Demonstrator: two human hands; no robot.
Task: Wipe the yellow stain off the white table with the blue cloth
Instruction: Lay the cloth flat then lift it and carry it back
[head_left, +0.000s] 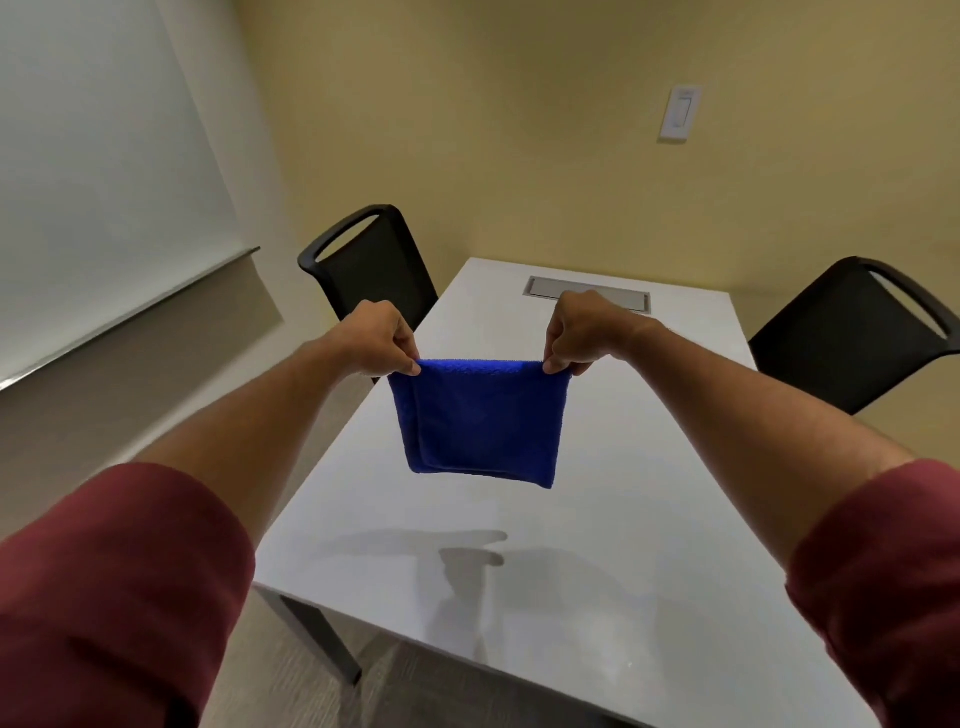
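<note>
A folded blue cloth (480, 421) hangs in the air above the white table (649, 467). My left hand (382, 338) pinches its upper left corner and my right hand (576, 332) pinches its upper right corner, so the top edge is stretched flat between them. The cloth's lower edge hangs free, well above the tabletop, and its shadow falls on the near part of the table. No yellow stain shows on the visible surface; the cloth hides part of the table's middle.
A black chair (371, 260) stands at the table's far left and another black chair (852, 332) at the right. A grey cable hatch (540, 287) is set into the far end. A whiteboard (104, 182) covers the left wall.
</note>
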